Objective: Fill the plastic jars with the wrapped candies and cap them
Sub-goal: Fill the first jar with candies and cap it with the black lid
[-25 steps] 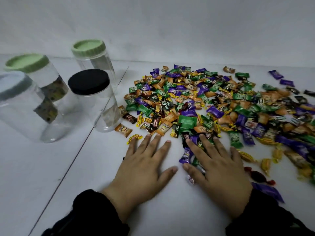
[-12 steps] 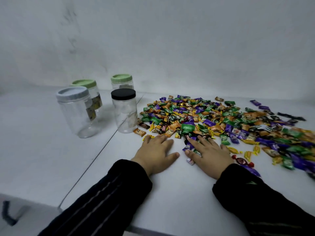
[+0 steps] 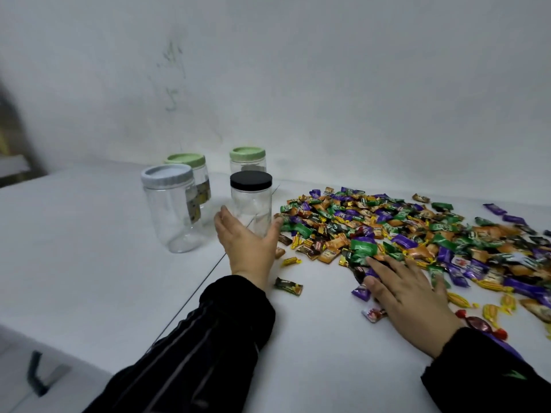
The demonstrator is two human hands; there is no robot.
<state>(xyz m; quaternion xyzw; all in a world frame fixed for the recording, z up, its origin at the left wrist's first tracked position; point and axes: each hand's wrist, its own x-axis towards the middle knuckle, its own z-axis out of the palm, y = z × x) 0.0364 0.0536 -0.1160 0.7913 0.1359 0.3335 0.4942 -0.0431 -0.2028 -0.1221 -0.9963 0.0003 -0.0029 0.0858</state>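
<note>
Spreading left hand [image 3: 249, 242] fingers at clear black-lidded jar [image 3: 251, 204], right hand [image 3: 413, 290] flat on crinkly candies [image 3: 402, 234]

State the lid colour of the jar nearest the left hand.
Black, on the clear plastic jar; head view shows it.

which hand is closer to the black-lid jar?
Left. The left hand is open right at the base of the black-lid jar, thumb and fingers spread either side. The right hand lies flat by the candies.

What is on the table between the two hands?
In the head view, one dark wrapped candy lies alone on the white table between the left hand and the right hand.
</note>
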